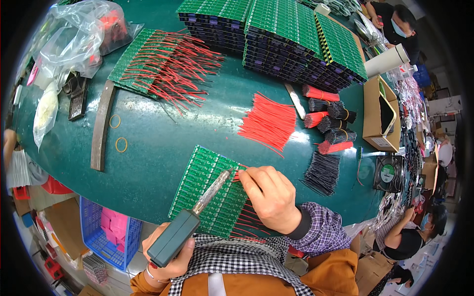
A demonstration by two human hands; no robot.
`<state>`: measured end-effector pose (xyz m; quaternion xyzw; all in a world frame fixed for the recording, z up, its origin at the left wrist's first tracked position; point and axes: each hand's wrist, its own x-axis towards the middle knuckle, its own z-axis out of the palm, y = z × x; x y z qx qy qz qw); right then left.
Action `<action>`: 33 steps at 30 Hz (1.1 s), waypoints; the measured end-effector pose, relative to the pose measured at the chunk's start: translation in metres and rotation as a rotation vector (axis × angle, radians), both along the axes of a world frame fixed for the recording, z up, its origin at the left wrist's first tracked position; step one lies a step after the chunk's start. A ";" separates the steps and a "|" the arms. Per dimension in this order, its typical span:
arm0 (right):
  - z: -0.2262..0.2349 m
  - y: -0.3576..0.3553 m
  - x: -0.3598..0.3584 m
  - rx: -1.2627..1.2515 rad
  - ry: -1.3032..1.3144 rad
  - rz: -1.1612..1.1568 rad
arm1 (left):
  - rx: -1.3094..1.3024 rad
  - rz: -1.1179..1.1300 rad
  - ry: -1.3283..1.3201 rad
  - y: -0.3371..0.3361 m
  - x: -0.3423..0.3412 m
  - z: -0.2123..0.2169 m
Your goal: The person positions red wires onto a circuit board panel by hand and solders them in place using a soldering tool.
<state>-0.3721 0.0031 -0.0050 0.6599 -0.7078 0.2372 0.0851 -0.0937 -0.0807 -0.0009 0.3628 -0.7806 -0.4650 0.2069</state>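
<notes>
My left hand (pixel 174 267) is wrapped around the dark green handle of a soldering iron (pixel 175 238). Its metal barrel slants up and right, and the tip is at the upper right part of a green circuit board panel (pixel 196 170). With thumb and fingers pinched together, my right hand (pixel 269 195) holds a red wire (pixel 237 174) at the panel's right edge, close to the iron's tip. Further red wires (pixel 247 229) stick out along that edge below my right hand. The panel lies at the table's near edge; my fingers hide part of the pinched wire.
Loose red wires (pixel 269 121) and black wires (pixel 322 172) lie right of centre, beside banded wire bundles (pixel 340 123). Tall stacks of green panels (pixel 284 24) stand behind. Wired panels (pixel 138 59) and a metal bar (pixel 102 128) are left. A cardboard box (pixel 373 113) and fan (pixel 388 172) stand right.
</notes>
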 end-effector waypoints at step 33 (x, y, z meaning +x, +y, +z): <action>-0.001 0.005 0.007 -0.025 -0.109 0.024 | -0.055 -0.035 0.070 0.001 -0.003 -0.004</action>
